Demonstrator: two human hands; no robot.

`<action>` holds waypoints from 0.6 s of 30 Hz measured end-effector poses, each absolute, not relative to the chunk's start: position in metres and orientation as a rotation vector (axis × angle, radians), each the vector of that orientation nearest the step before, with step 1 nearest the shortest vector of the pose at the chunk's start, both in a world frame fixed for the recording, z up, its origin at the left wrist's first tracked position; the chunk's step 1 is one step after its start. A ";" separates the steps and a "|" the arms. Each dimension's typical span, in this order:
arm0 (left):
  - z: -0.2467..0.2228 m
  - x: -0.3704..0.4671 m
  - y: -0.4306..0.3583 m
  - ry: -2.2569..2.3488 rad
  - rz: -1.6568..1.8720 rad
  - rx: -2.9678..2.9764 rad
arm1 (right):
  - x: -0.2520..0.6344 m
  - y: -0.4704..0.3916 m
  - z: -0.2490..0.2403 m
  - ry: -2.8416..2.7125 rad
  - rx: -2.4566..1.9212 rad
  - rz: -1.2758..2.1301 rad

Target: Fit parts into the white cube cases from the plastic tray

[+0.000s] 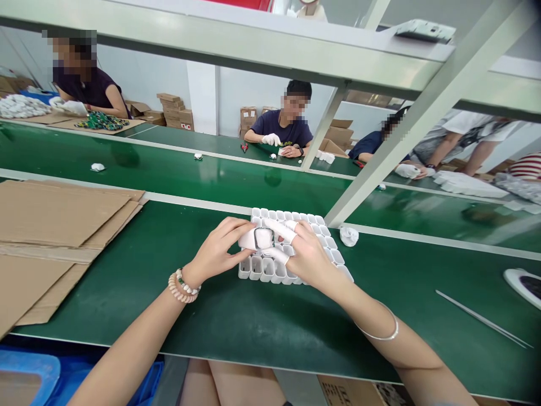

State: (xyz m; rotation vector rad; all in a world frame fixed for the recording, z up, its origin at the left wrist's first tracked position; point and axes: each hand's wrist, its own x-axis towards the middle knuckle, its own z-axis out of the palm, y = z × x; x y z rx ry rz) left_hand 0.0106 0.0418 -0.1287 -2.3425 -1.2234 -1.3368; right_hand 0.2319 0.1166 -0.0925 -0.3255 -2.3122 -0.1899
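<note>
My left hand (222,248) pinches the left end of a small white plastic housing (248,239), thumb below and fingers above. A dark line runs around the housing near its middle. My right hand (310,256), with white covers on several fingertips, closes on the housing's right end. Its fingers partly hide that end, so the detail there cannot be made out. Beneath both hands stands a block of open-topped white plastic cases (267,272), set in tight rows. My hands and the housing cover part of these rows.
Flattened cardboard (63,220) lies at left. A crumpled white ball (349,237) sits right of the cases; tweezers (482,318) and a white-rimmed object (524,286) lie farther right. A slanted metal post (380,135) rises behind. Co-workers sit across the green belt (169,175), which carries small white parts.
</note>
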 end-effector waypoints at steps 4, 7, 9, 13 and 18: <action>-0.129 0.011 0.041 -1.240 -1.372 -2.317 | 0.230 0.117 -0.092 -2.274 -0.370 -0.153; -0.130 0.014 0.040 -1.262 -1.448 -2.289 | 0.227 0.118 -0.092 -2.191 -0.258 -0.203; -0.130 0.015 0.040 -1.272 -1.501 -2.262 | 0.227 0.118 -0.093 -2.168 -0.209 -0.223; -0.131 0.017 0.041 -1.290 -1.614 -2.191 | 0.227 0.119 -0.096 -2.188 -0.174 -0.174; -0.131 0.021 0.039 -1.324 -1.633 -2.165 | 0.227 0.119 -0.102 -2.306 -0.155 -0.089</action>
